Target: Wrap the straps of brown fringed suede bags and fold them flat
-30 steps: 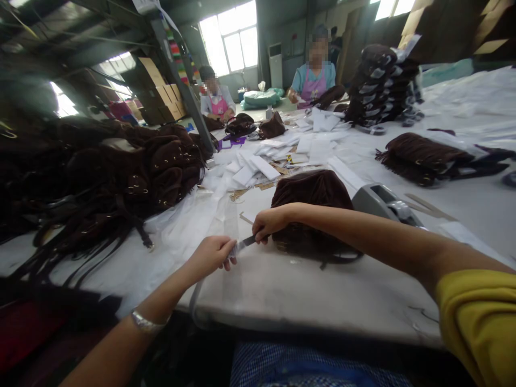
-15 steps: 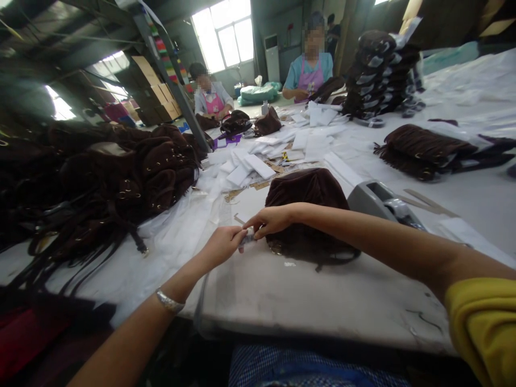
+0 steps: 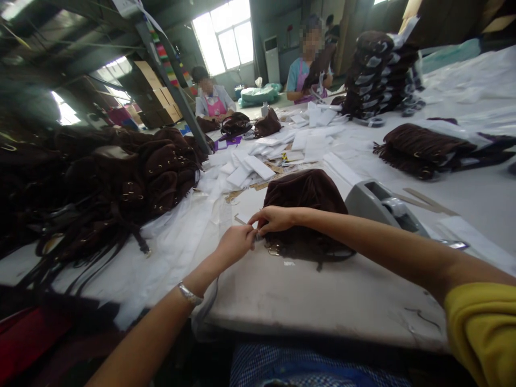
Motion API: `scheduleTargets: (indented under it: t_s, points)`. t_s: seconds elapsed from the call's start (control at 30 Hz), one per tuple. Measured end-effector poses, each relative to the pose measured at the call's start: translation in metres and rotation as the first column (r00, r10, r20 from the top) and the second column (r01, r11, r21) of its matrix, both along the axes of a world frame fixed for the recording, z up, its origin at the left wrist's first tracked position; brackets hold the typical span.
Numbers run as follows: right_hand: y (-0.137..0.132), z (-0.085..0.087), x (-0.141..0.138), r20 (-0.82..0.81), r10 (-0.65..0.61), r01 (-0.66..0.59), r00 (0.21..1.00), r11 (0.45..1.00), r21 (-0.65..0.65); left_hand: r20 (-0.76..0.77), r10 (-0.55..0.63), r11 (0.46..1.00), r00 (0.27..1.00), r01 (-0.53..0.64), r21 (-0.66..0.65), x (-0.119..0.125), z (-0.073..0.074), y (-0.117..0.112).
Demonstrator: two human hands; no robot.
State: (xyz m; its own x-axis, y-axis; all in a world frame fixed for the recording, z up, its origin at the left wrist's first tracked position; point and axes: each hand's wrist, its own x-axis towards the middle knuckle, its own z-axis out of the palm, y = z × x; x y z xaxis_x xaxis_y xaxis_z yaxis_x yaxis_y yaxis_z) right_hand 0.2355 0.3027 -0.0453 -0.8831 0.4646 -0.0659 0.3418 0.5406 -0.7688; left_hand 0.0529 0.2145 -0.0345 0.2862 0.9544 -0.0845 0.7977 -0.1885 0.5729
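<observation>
1. Dark brown bag (image 3: 304,191): we have it on the pale tabletop (image 3: 322,301) just in front of us, full-bodied and partly hidden by our right hand and forearm, with a gold-toned buckle (image 3: 273,250) at its near left edge.
2. We judge the work on it to be partway along: the body is already filled out, while the small detail at its left side is in our fingers and so looks unfinished. What remains beyond that, we cannot tell.
3. Our left hand (image 3: 237,242) and right hand (image 3: 276,219) meet beside the bag, fingertips touching or nearly so, both drawn into tight pinches with hardly any gap. Between them we hold a small greyish piece (image 3: 258,235), perhaps a strap end; our fingers cover too much to be sure.
4. Just right of the bag sits a grey tape dispenser (image 3: 373,201), touched by neither hand; a heap of brown bags (image 3: 161,161) lies to our left.
</observation>
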Motion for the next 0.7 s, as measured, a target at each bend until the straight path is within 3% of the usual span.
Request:
scheduleTargets:
  t_s: [0.17,0.37,0.43,0.53,0.7]
  points:
    - [-0.010,0.000,0.006,0.004,0.020,-0.021,1.000,0.997,0.073,0.136,0.072,0.996,0.988,-0.063,-0.065,0.000,-0.004,0.004]
    - [-0.021,-0.001,0.002,0.071,-0.098,0.082,0.993,0.975,0.206,0.323,0.219,0.957,0.921,-0.138,-0.256,-0.007,0.002,-0.011]
    - [-0.018,-0.003,0.005,0.081,-0.111,0.090,0.991,0.968,0.233,0.358,0.286,0.897,0.889,-0.116,-0.427,-0.024,0.007,-0.028]
    - [-0.004,-0.007,0.012,0.105,-0.176,0.140,0.979,0.947,0.289,0.386,0.369,0.711,0.846,0.011,-0.703,-0.058,0.012,-0.067]
    - [0.023,-0.005,0.016,0.117,-0.323,0.256,0.939,0.886,0.387,0.460,0.309,0.571,0.832,0.225,-0.790,-0.092,0.009,-0.147]
